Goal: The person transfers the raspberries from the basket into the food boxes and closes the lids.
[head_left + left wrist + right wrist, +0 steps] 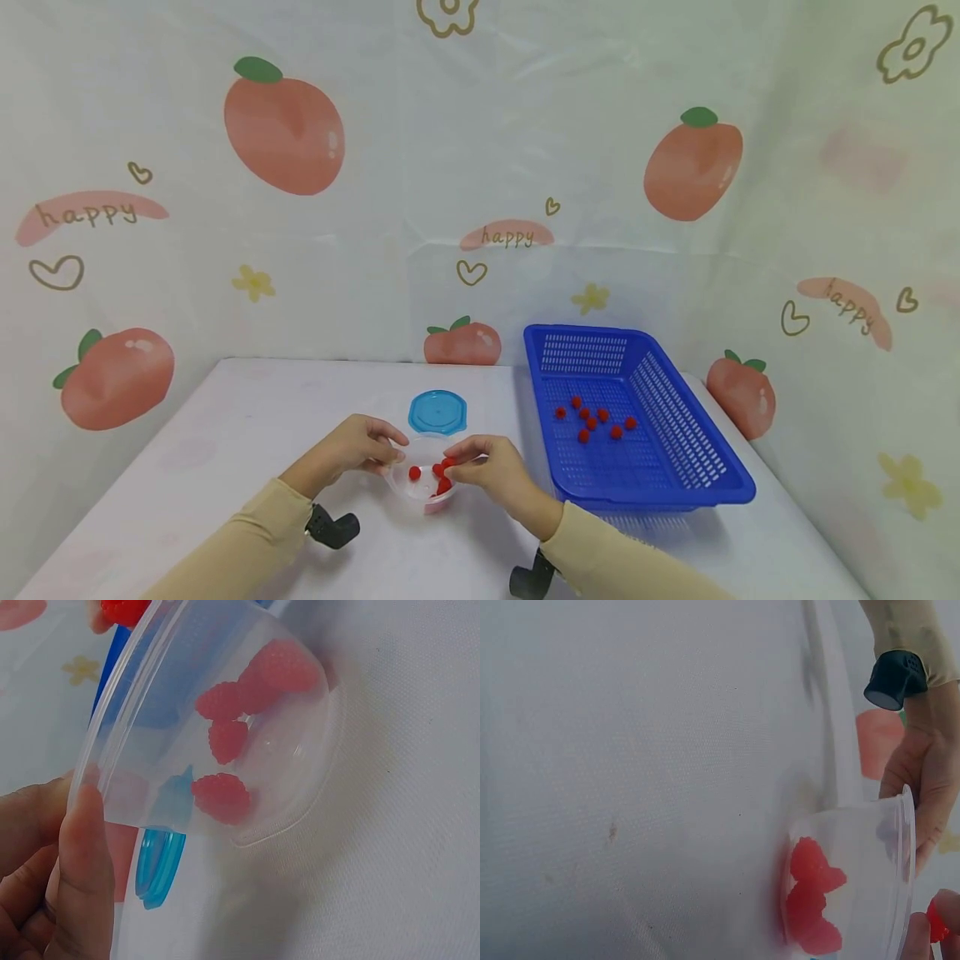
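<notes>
Raspberries (pixel 221 798), bumpy and red, lie in a smooth, clear plastic bowl (pixel 862 870) on the white worktop (pixel 187 450), its round mouth facing up. The left hand's (pixel 356 447) grip pinches the bowl; the right hand's (pixel 497 471) pinches another raspberry (pixel 936 922), its long axis unclear.

Beige sleeves (pixel 234 540) — black wrist cameras (pixel 334 528)
</notes>
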A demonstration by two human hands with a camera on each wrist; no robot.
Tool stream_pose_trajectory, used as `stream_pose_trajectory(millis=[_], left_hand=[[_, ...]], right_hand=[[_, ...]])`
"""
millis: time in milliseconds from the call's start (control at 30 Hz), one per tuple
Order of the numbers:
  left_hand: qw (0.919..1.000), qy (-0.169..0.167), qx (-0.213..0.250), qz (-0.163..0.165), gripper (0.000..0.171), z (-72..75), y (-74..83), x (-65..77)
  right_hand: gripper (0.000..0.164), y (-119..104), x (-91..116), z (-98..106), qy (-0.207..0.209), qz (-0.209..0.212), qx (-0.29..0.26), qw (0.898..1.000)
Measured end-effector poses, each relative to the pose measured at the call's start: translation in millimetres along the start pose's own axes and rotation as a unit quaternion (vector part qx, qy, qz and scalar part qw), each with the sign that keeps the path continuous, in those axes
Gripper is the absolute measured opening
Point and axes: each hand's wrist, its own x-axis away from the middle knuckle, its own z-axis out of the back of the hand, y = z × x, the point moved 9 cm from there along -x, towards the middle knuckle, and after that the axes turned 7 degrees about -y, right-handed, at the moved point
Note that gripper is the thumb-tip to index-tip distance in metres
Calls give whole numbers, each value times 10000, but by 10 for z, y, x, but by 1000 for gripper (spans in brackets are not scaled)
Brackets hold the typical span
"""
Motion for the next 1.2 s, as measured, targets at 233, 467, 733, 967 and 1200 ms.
stream_pose_trajectory(millis=[233,467,733,967,1200], left_hand=[[10000,20,8,-8,21,18,8,0],[10000,11,-28,0,23,15,21,1],[10000,24,-14,-5,22,16,6,-10],[10000,64,-4,32,21,14,-10,-17],[10000,30,42,2,22,4,-8,-13]], right_hand=[[22,10,-17,-3,36,-105,118,9999],[25,33,-29,-7,60,-139,131,9998],[25,29,-12,-7,62,-218,177,9996],[24,10,-3,-7,39,-195,169,9997],[26,9,1,1,85,-137,241,9996]])
